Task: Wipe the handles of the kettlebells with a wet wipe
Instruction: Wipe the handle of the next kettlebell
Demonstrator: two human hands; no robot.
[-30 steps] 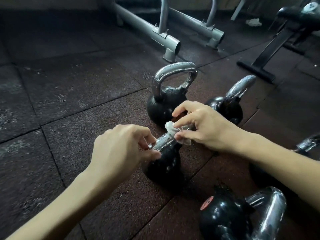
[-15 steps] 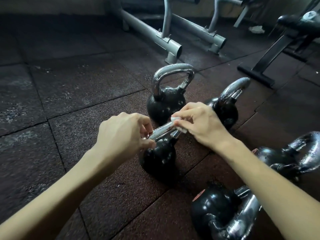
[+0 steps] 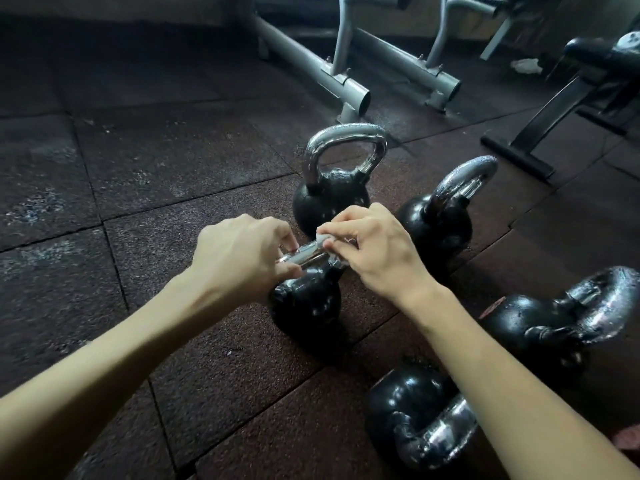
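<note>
— While the left grip (image 3: 242,258) curls round the chrome handle (image 3: 306,254), where is the wet wipe (image 3: 323,237)?
— Pinched by the right grip (image 3: 377,251) on that handle; the kettlebell (image 3: 304,306) stands on the floor (image 3: 138,202).

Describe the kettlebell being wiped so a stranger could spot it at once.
From the grey steel frame, look down to the black kettlebells on the floor. Take the leftmost kettlebell. It alone has the left hand gripping its chrome handle and the right hand pinching a white wipe.
</note>
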